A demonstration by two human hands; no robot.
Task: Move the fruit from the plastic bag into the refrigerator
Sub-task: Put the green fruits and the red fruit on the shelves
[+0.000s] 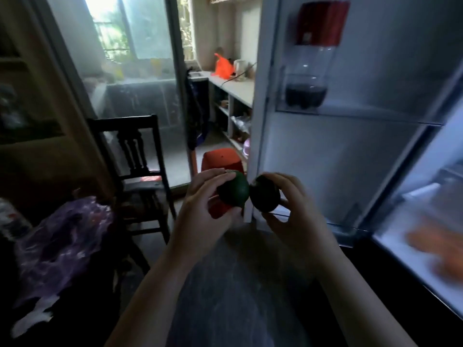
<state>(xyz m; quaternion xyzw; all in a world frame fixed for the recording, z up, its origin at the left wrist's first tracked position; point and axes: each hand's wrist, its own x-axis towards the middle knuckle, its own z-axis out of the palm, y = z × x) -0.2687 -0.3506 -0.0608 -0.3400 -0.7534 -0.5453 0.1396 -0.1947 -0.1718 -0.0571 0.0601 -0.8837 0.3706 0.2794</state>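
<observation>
A green fruit (234,187) is gripped in the left hand (200,196) and a darker fruit (265,194) in the right hand (293,204). The two fruits touch and are held before the open refrigerator (325,146), not yet inside. Blurred orange shapes (436,246), possibly fruit already stored, are seen near a shelf's front edge. The plastic bag (62,236) lies well apart.

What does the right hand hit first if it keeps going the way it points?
Likely the inner edge of the refrigerator door, just beyond the right hand. Its dark fruit nearly touches the green fruit in the left hand; depth is unclear.
</observation>
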